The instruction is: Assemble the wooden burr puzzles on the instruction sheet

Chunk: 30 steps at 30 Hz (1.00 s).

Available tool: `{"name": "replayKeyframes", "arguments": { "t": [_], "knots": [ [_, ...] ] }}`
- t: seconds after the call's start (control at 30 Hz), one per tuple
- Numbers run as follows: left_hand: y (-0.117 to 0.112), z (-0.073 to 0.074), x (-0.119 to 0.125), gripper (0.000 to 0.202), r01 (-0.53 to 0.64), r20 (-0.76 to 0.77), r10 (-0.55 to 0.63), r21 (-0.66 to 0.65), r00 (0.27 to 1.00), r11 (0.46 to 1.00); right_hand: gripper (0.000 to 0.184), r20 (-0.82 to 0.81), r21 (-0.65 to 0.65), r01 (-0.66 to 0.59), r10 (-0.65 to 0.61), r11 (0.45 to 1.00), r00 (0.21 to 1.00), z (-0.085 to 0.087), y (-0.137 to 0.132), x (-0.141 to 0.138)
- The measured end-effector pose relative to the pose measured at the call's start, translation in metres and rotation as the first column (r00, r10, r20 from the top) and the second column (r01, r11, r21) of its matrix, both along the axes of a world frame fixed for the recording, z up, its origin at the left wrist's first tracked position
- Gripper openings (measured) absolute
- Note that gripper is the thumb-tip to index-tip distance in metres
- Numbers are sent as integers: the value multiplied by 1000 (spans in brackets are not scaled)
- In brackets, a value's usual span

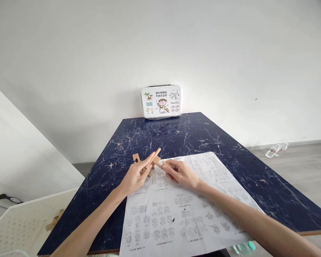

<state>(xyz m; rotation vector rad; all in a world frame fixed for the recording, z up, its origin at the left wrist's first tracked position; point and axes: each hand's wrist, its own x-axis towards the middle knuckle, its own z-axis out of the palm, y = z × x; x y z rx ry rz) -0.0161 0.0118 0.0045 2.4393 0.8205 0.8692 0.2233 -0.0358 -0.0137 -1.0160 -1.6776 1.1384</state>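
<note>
Both my hands meet over the far end of a printed instruction sheet (187, 207) on the dark blue marble table (256, 178). My left hand (135, 176) pinches a small wooden bar (154, 157) that sticks up and to the right. My right hand (180, 173) is closed on another wooden piece (160, 163) touching that bar. One more notched wooden piece (136, 157) lies on the table just behind my left hand.
A white case with cartoon travel print (161, 101) stands against the wall at the table's far edge. A white perforated basket (18, 225) with a wooden piece sits at lower left. A plastic bottle (276, 150) lies on the floor at right.
</note>
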Motion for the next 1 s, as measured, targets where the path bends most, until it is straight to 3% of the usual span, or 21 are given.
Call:
{"name": "replayKeyframes", "arguments": {
  "t": [0.73, 1.0],
  "knots": [
    [-4, -8, 10, 58, 14, 65, -13, -12, 998, 1000, 49, -41, -21, 33, -34, 999, 999, -1, -1, -5],
    [-6, -2, 8, 53, 32, 18, -32, -46, 999, 998, 45, -21, -8, -25, 25, 1000, 999, 6, -3, 0]
  ]
}}
